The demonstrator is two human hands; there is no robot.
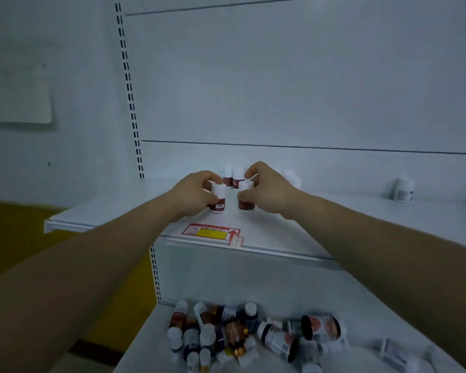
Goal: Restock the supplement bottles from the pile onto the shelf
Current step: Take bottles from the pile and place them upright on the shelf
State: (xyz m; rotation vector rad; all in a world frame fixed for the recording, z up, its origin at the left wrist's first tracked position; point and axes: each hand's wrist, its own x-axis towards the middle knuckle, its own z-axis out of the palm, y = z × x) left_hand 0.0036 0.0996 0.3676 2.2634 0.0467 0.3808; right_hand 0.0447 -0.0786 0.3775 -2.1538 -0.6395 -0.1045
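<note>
Both hands set bottles on the shelf (pixel 293 232) — left hand (pixel 191 195) grasping one red-labelled bottle (pixel 218 198), right hand (pixel 267 192) another (pixel 245 196) — beside two already placed; next, letting go and returning to the pile (pixel 242 335) below

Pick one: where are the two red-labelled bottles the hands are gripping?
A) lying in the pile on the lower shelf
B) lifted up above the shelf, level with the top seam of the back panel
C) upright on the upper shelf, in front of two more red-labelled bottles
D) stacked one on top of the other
C: the left hand and right hand each grip a red-labelled bottle standing upright on the upper shelf, with two more bottles right behind.
</note>
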